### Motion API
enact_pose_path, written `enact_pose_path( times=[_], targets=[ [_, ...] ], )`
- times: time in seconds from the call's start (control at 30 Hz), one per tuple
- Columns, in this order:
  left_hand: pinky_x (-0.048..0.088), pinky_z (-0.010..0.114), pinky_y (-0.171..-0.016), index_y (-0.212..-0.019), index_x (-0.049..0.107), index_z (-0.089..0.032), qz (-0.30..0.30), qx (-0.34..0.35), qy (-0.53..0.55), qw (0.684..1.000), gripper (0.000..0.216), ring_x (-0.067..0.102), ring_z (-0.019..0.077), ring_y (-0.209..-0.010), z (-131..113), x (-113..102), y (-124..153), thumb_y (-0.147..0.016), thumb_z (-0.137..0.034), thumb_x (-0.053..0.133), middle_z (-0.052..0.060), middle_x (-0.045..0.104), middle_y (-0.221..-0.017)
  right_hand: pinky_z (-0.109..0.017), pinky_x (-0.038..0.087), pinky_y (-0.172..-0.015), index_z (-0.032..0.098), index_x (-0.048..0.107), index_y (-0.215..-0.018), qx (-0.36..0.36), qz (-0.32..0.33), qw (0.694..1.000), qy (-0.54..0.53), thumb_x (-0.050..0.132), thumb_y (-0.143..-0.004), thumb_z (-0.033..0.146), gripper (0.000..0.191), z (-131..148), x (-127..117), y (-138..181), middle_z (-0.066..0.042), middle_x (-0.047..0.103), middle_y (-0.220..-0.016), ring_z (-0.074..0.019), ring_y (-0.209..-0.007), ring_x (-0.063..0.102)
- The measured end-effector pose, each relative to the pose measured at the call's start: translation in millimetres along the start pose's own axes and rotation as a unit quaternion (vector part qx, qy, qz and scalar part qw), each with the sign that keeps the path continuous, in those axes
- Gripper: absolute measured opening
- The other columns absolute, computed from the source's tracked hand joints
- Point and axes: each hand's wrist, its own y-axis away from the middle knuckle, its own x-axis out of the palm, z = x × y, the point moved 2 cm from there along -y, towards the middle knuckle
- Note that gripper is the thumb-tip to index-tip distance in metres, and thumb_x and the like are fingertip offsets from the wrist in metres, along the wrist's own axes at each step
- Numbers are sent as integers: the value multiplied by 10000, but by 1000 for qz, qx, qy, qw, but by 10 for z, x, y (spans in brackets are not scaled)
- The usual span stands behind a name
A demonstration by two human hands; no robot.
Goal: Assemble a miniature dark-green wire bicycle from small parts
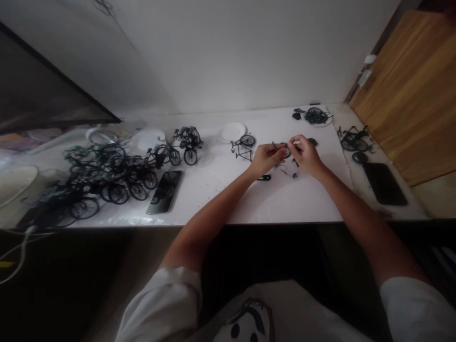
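Note:
Above the white board, my left hand is closed in a pinch on a small dark spoked wheel, apparently from a model bicycle. My right hand meets it from the other side, its fingertips pinched at the wheel's edge; a tiny piece between them is too small to make out. Left of the hands lies a miniature bicycle frame with one wheel at its upper end. Small thin metal parts lie beneath my fingers. A black-handled tool is partly hidden by my left wrist.
Many dark model bicycles crowd the left, beside a phone. White plates stand near the wall. At right are a pile of wheels, bicycle parts, a round black object, a dark phone-like slab and a wooden panel.

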Motion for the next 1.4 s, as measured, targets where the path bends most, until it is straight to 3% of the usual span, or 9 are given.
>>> enact_pose_path(
  times=[0.5, 0.8, 1.4],
  targets=[
    [495, 191, -561, -1206, 807, -85, -1, 1, 12, 1000, 366, 728, 102, -665, -1, 22, 2, -964, -359, 787, 36, 734, -792, -289, 400, -570, 253, 579, -1038, 7, 8, 1000, -11, 678, -957, 665, 431, -16, 7, -1, 4, 664, -764, -151, -630, 582],
    [574, 209, -656, -1247, 805, -86, 7, 37, -16, 999, 437, 706, 91, -674, -22, 26, 27, -956, -410, 775, 50, 775, -821, -292, 468, -616, 246, 589, -1023, 2, 5, 1000, -18, 713, -933, 597, 383, -14, 20, 2, -24, 689, -860, -172, -726, 664],
    [564, 207, -636, -1219, 814, -97, 4, 9, -21, 1000, 400, 732, 99, -678, 0, 28, 29, -957, -399, 789, 71, 798, -870, -318, 503, -657, 259, 585, -1027, 18, 13, 1000, -4, 716, -928, 649, 423, -35, 6, -2, -26, 705, -875, -192, -759, 681]
  ],
)
